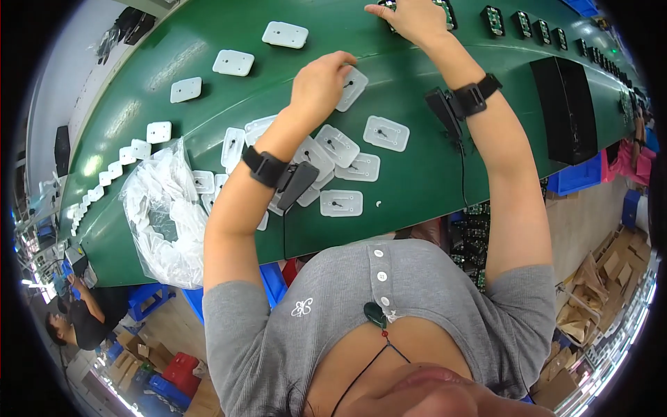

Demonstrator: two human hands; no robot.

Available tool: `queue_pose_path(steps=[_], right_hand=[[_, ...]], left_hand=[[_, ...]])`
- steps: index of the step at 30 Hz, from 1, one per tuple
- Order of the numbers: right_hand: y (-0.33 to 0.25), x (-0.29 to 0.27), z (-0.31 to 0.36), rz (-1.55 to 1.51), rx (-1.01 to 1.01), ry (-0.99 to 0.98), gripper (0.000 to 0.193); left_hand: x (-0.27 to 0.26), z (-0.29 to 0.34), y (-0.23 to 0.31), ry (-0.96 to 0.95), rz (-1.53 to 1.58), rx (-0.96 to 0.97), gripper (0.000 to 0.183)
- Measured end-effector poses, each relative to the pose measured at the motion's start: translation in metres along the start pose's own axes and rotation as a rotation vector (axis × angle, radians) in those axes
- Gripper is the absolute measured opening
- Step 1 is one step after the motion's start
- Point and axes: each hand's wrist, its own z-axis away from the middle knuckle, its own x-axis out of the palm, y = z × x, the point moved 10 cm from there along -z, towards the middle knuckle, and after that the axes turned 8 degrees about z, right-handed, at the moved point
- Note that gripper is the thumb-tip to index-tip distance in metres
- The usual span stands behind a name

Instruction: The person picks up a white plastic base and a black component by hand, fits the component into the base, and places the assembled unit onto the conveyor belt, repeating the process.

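Note:
My left hand [319, 87] is closed at the upper left edge of a white plastic cover [354, 90], a rounded rectangle with a dark mark in its middle; part of it is hidden by the fingers. At the top edge of the view, my right hand [420, 21] has its thumb stretched out to the left; the other fingers are mostly cut off. Beside it show black cases with green circuit boards [449, 12]. Several more white covers [386, 133] lie loose and overlapping around my left forearm.
On the green table [410, 187], white covers [233, 62] stand in a curved row at left. Black cases with boards [494, 21] line the far right. A clear bag of white wrapping [163, 215] and a black box [564, 108] flank my arms. Wrist straps [474, 97] carry cabled black devices.

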Motion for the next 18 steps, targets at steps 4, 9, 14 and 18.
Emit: queue_pose_path(steps=[4, 9, 14, 18], right_hand=[[0.007, 0.036, -0.012, 0.008, -0.045, -0.129, 0.05], [0.029, 0.023, 0.036, -0.525, -0.055, -0.042, 0.043], [0.036, -0.002, 0.098, -0.696, 0.077, -0.083, 0.039], [0.038, -0.01, 0.116, -0.471, 0.005, -0.042, 0.042]], left_hand=[[0.009, -0.003, 0.012, 0.034, -0.108, 0.257, 0.012], [-0.001, 0.015, 0.027, 0.054, -0.137, 0.347, 0.021], [-0.003, 0.042, 0.026, -0.023, -0.223, 0.347, 0.045], [0.002, 0.042, 0.029, -0.038, -0.218, 0.435, 0.047]])
